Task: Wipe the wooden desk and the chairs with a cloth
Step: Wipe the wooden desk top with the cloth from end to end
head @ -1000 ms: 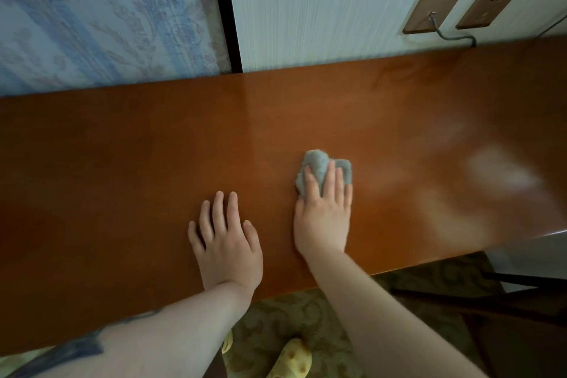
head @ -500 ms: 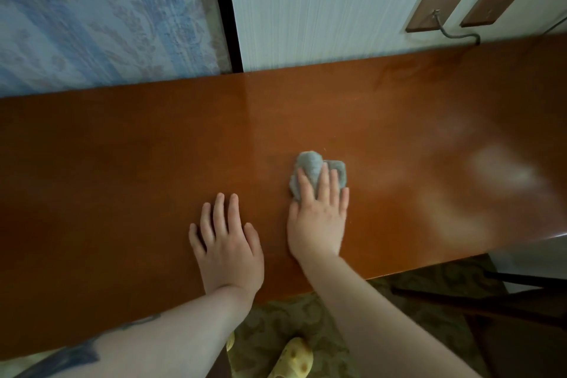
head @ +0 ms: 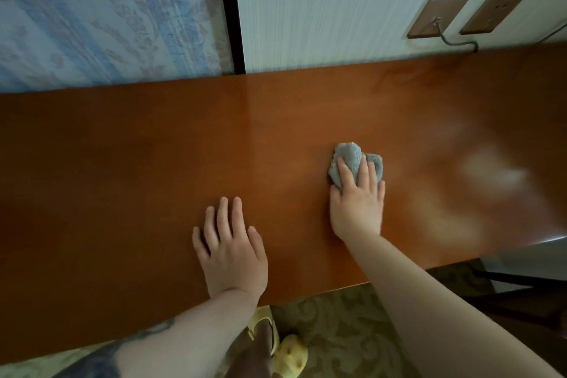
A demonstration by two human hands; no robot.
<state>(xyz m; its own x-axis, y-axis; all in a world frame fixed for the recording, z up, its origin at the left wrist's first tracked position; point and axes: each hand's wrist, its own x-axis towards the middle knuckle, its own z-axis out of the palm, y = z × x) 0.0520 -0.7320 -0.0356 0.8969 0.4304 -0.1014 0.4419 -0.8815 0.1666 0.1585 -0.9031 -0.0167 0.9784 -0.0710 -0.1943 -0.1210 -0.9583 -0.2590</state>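
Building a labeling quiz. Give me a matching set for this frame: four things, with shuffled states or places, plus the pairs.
1. cloth
2. left hand
3. cable
4. yellow slipper

A. on the carpet below the desk edge
B. flat on the bare desk
C. plugged into a wall plate
D. bunched under the right hand's fingers

Pairs: 1-D, 2-B, 3-C, 4-A

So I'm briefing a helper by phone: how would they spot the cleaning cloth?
Look at the long orange-brown wooden desk against the wall. Right of its middle, the right hand presses a small crumpled cloth flat. It is grey-blue, the only fabric on the desk.
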